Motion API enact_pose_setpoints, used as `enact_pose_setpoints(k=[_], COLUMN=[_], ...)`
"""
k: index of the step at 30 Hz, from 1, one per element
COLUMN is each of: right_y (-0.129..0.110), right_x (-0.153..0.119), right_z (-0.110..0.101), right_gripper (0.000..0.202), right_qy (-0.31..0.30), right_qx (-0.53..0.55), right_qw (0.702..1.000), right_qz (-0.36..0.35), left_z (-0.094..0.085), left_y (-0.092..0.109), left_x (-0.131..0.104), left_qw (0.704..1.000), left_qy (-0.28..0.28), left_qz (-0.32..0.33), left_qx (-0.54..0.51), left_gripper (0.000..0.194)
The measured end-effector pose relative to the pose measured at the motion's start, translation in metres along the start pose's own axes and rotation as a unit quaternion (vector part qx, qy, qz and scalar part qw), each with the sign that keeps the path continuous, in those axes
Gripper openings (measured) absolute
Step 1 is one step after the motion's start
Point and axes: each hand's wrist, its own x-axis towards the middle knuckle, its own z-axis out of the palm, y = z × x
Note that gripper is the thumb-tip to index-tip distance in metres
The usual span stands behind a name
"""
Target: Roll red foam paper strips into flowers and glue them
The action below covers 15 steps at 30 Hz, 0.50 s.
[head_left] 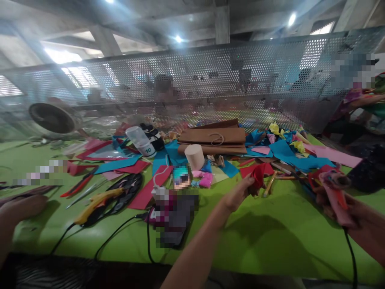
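In the head view my left hand (pixel 239 194) pinches a rolled piece of red paper (pixel 259 176) above the green table (pixel 240 249). To its right, my right hand (pixel 355 208) is wrapped round a pink glue gun (pixel 337 196), whose black cord hangs down. More red paper (pixel 319 172) shows just behind the gun; whether the hand touches it I cannot tell. Behind my left hand, a yellow pencil-like stick (pixel 270 184) lies among scraps. Small pink clay-like pieces (pixel 206 179) lie to the left.
A phone (pixel 182 220), a yellow glue gun (pixel 100 202), scissors (pixel 80 182) and a white roll (pixel 194 157) stand or lie to the left. Blue paper (pixel 291 156) and folded brown sheets (pixel 213 140) lie behind. Another person's hand (pixel 28 206) is at far left.
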Motion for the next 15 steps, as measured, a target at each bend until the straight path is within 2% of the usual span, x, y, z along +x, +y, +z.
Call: enact_pose_setpoints(k=[3,9,15], right_y=[-0.004,-0.01,-0.02], right_x=[-0.007,-0.014,-0.011], right_z=[0.007,0.013,0.022], right_gripper=[0.037,0.035,0.045], right_qy=[-0.013,-0.058,-0.002], right_qx=[0.083,0.04,-0.028], right_qw=[0.996,0.997,0.999], right_qz=[0.041,0.025,0.016], left_z=[-0.001,-0.003,-0.004], left_y=[-0.002,-0.003,-0.006], left_x=[0.0,0.002,0.003], left_qw=[1.0,1.0,1.0], left_qy=[0.004,0.004,0.021], left_qz=[-0.005,-0.014,-0.019], left_qx=[0.006,0.005,0.008], left_gripper=[0.069,0.071,0.072])
